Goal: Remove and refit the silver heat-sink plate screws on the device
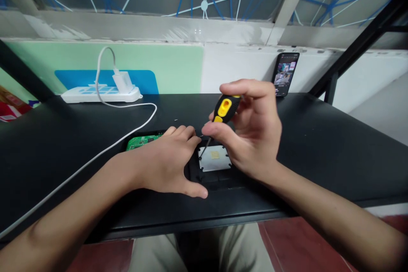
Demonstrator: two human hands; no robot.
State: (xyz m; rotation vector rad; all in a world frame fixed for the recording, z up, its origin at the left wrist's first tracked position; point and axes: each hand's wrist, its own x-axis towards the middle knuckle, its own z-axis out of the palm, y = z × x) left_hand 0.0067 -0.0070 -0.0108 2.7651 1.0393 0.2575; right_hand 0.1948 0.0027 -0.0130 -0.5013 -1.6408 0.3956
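Observation:
My right hand grips a screwdriver with a black and yellow handle, held at a slant. Its thin shaft points down to the left edge of a silvery plate, where the tip meets a small dark screw spot. The plate has a yellowish square at its middle and sits in a black casing. Fingers spread, my left hand lies across the casing just left of the plate. A green circuit board shows beyond my left wrist, partly hidden by that hand.
A white power strip with a plugged-in charger stands at the back left. Its white cable runs across the black table toward the front left. At the back right a phone leans against the wall.

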